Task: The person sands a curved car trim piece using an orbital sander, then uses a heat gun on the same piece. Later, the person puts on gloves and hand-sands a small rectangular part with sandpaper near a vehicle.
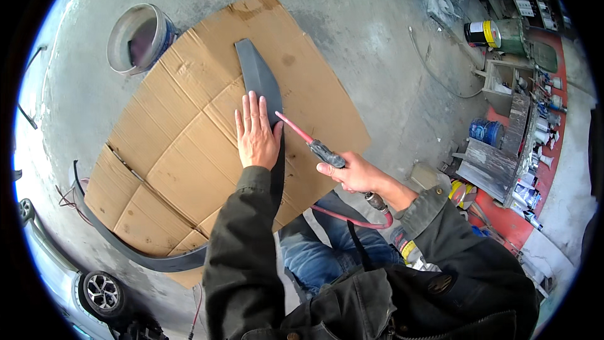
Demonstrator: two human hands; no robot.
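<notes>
A long dark grey trim strip (257,70) lies on a large sheet of brown cardboard (189,113), its wide end pointing away from me. My left hand (257,133) rests flat on the strip, fingers stretched out and thumb at its right edge. In my right hand (358,173) is an air blow gun (325,152) with a thin pink nozzle. The nozzle's tip points at the strip, just right of my left fingers. A red air hose (358,221) joins the gun below my right hand through a metal coupling (375,201).
A bucket (116,47) with murky liquid stands on the concrete floor beyond the cardboard's left edge. Another dark curved strip (145,259) runs along the near left. A car wheel (102,293) shows at lower left. At right are a cluttered bench (484,167) and a blue tub (486,130).
</notes>
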